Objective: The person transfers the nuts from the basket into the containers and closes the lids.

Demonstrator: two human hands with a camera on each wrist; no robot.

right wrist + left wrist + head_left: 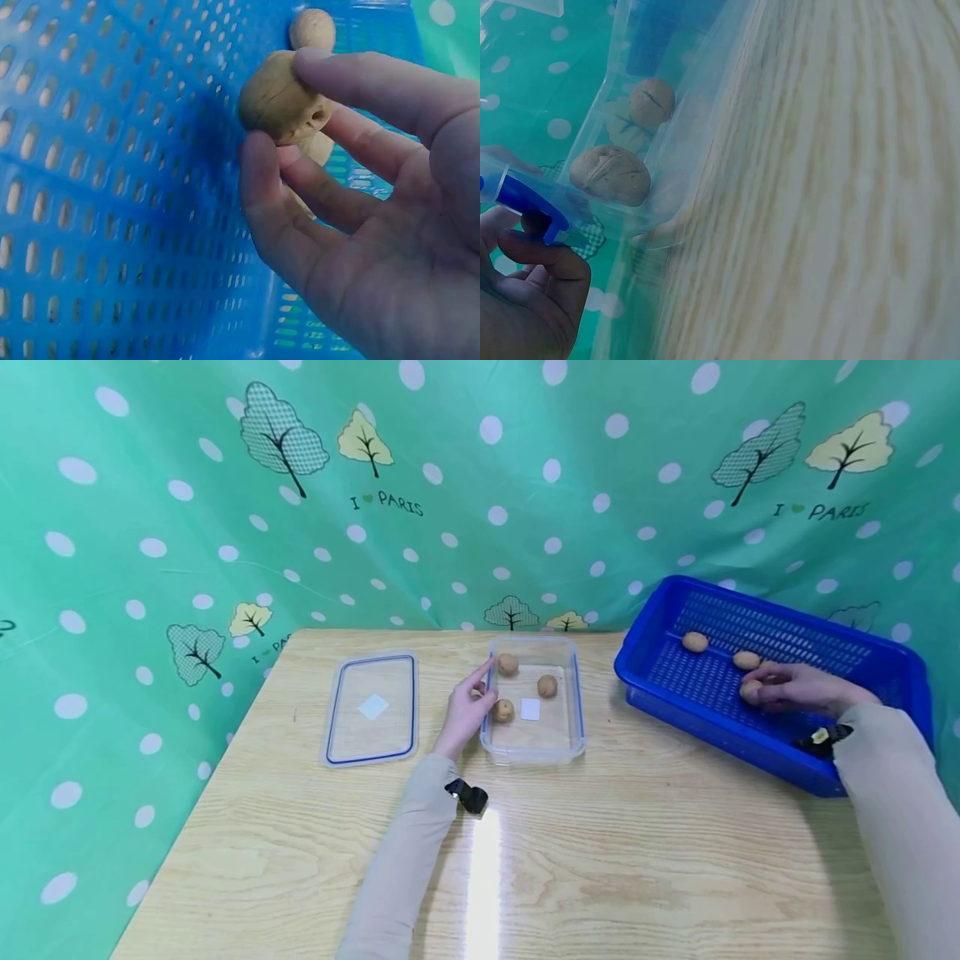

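The right grip [795, 687] pinches a nut [274, 97] inside the basket [720, 735]; a slack pinch could let it roll. The left grip [467, 708] holds the box [551, 757] by its edge; a tug could tip it.

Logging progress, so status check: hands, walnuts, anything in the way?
Right hand pinching walnut in blue basket. Left hand at side of clear container. Three other walnuts inside, lid off. Nothing visibly blocking.
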